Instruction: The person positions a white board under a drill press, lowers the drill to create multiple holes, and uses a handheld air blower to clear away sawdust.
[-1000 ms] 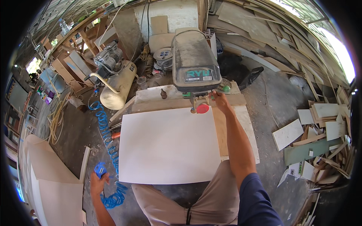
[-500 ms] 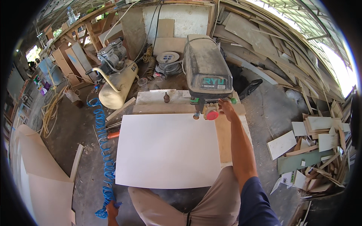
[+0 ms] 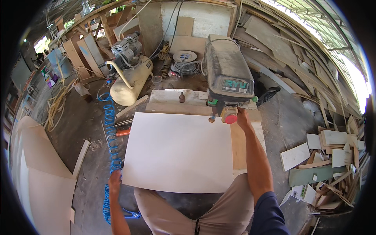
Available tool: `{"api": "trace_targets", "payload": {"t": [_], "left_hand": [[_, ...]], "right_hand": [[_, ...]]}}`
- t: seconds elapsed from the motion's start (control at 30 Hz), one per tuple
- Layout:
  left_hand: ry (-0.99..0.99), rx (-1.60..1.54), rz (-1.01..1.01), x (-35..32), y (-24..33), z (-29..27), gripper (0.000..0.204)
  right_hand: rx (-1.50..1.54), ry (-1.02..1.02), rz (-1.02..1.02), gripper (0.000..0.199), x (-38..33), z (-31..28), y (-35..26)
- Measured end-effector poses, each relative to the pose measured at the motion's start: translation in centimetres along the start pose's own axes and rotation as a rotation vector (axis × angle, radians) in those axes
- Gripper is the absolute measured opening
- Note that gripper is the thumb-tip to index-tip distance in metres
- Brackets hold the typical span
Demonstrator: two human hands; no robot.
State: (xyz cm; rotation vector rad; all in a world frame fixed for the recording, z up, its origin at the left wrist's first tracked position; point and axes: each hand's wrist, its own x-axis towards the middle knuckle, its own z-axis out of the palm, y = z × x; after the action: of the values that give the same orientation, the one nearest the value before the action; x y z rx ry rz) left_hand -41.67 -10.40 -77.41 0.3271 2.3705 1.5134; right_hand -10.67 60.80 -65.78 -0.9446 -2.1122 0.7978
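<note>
A white rectangular board (image 3: 178,154) lies over the work table and above my knees. My left hand (image 3: 114,181) is beside its near left corner, over the coiled blue air hose (image 3: 112,150); its fingers are too indistinct to read. A blue air blow gun (image 3: 132,214) is lower down, apart from that hand. Beyond the board's far right corner stands a dusty drill press (image 3: 229,66) with a round red switch button (image 3: 231,118). My right hand (image 3: 243,117) is at the right side of the switch box, its fingers partly hidden behind it.
A cream air compressor (image 3: 133,84) stands at the back left, near a cable reel (image 3: 185,58). A small dark bottle (image 3: 182,97) sits on the table's far part. Offcuts (image 3: 333,152) are heaped at the right, and a large curved sheet (image 3: 47,176) is at the left.
My left hand has let go of the blue blow gun and moved up to near the board's left edge. My right hand stays by the switch box. The view has shifted slightly.
</note>
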Motion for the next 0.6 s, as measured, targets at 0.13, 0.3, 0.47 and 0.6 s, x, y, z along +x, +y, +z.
{"api": "trace_targets", "payload": {"t": [0.13, 0.3, 0.47, 0.6], "left_hand": [[-0.075, 0.326, 0.078, -0.1, 12.8, 6.3, 0.043], [-0.034, 0.441, 0.087, -1.6, 14.5, 6.8, 0.040], [0.026, 0.262, 0.196, -3.5, 12.5, 7.7, 0.047], [-0.006, 0.217, 0.236, -5.2, 11.6, 8.3, 0.051]], "right_hand": [[0.036, 0.003, 0.077, 0.038, -1.2, 0.6, -3.1], [-0.004, -0.063, 0.117, 0.030, -1.3, -0.1, -4.8], [-0.008, -0.044, 0.062, 0.028, -0.7, -0.1, -3.4], [0.064, 0.015, -0.004, 0.038, -0.4, 0.9, -1.6]]}}
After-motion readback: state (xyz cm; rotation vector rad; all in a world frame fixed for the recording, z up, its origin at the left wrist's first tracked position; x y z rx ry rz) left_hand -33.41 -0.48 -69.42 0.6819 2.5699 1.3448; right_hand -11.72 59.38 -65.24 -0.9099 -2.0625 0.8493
